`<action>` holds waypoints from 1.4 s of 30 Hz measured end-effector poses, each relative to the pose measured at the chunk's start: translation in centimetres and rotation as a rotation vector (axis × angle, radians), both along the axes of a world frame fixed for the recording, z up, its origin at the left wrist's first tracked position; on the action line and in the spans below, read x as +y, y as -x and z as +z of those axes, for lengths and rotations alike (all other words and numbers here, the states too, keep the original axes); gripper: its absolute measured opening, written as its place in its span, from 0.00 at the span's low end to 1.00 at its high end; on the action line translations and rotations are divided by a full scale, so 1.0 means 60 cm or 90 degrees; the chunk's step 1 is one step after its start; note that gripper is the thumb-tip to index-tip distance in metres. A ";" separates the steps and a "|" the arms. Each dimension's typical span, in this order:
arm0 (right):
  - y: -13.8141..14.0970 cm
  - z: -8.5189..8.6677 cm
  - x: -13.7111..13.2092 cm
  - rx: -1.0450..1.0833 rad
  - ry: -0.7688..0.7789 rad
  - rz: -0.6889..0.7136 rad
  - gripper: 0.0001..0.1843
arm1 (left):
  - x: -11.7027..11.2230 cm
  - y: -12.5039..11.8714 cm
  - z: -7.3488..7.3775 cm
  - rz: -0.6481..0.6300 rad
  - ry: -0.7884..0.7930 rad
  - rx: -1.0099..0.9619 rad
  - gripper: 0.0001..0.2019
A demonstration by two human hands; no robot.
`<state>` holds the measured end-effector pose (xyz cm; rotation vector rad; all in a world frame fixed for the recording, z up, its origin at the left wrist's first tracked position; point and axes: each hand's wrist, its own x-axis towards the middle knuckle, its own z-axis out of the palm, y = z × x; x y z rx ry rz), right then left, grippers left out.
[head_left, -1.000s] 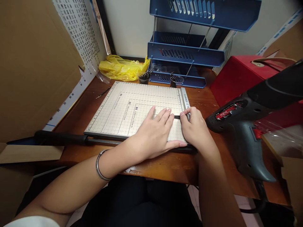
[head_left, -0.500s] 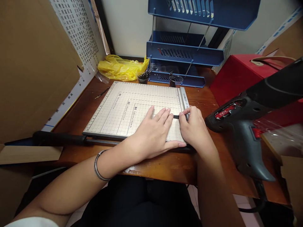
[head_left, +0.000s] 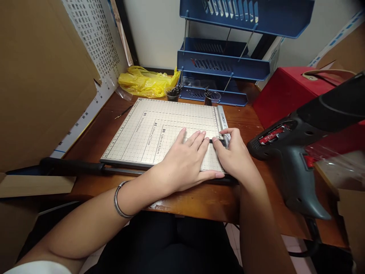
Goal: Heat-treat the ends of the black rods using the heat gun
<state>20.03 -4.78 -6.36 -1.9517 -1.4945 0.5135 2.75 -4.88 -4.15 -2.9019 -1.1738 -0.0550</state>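
The left hand [head_left: 185, 163] lies flat and wide on the paper cutter [head_left: 134, 133], while at its three o'clock the right hand [head_left: 234, 156], thumb and forefinger parted, touches black strands [head_left: 222, 142].

The wooden table [head_left: 188, 204] carries a cutter [head_left: 148, 133], two cups [head_left: 172, 97] [head_left: 209, 101], a yellow bag [head_left: 148, 83], blue trays [head_left: 222, 65], a red box [head_left: 281, 93].

From head height, 1 camera looks forward and down — lap [head_left: 171, 243] at the bottom edge, left hand [head_left: 185, 161] and right hand [head_left: 236, 155] close by at mid-view, tabletop [head_left: 188, 203] around them, rack [head_left: 245, 68] farther off at the top.
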 end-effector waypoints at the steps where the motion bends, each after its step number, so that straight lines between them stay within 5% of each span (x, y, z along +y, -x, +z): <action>1: -0.001 0.000 0.000 0.007 0.003 0.003 0.21 | 0.000 0.000 0.000 0.000 0.002 0.000 0.51; 20: -0.008 0.007 -0.003 0.085 -0.018 0.011 0.16 | -0.003 0.000 0.002 -0.003 0.001 -0.004 0.51; 42: -0.003 0.003 -0.002 0.014 -0.054 0.002 0.11 | -0.001 0.000 0.004 -0.001 0.008 -0.002 0.51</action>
